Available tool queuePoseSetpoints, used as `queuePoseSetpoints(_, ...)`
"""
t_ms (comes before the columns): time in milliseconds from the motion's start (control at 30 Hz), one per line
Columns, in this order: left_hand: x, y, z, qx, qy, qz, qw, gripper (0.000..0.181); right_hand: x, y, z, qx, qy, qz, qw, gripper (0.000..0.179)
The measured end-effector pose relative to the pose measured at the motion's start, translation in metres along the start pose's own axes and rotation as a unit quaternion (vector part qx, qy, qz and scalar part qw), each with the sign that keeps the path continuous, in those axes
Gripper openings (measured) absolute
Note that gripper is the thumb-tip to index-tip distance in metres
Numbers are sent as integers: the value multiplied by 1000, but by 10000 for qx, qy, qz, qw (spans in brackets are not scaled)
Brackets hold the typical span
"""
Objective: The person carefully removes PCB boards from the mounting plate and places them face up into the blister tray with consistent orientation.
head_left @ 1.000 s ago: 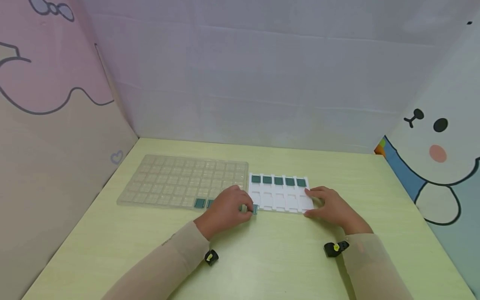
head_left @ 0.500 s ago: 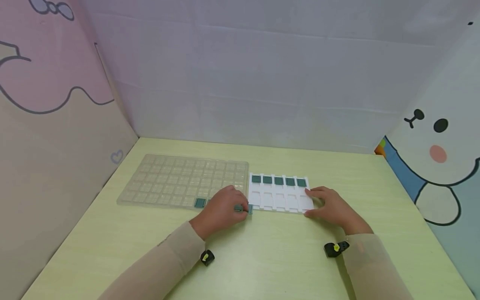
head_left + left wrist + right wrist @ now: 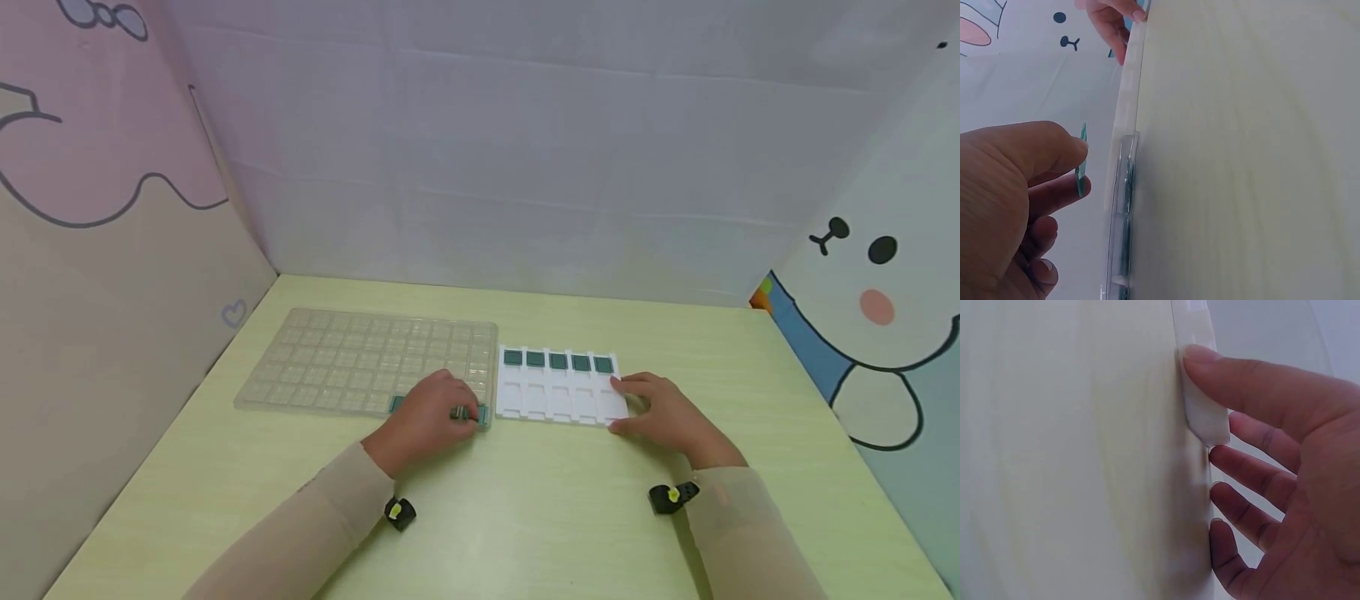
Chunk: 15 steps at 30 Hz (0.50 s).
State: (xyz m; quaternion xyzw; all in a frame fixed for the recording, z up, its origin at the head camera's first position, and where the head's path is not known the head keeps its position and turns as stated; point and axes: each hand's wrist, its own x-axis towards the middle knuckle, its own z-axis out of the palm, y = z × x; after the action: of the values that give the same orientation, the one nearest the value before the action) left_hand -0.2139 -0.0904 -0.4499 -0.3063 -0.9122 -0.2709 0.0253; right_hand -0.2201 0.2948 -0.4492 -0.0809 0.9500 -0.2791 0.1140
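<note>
Okay, white tray (image 3: 558, 396) third-filled, two rows bare; left hand (image 3: 423, 419) pinches chip (image 3: 1081, 174), right hand (image 3: 663, 417) fingers apart; leftovers (image 3: 396, 404) hard to count.

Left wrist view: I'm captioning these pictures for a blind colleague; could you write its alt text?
A left hand pinches a small green tile edge-on between thumb and finger, beside a clear plastic tray on a pale table. Beyond it, a right hand holds the far end of a white tray.

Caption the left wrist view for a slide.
Left hand pinches a thin green piece above a clear tray; right hand touches the white tray's far end.
</note>
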Motion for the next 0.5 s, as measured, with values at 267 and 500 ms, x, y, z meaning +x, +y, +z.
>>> queuePoseSetpoints(267,-9,-16,-2,43,43,6,10000,11,1,3,0,13,12,-37,10000,80)
queuePoseSetpoints(500,-16,-29,-7,141,20,-150,9998,12,0,2,0,33,2,-25,10000,80)
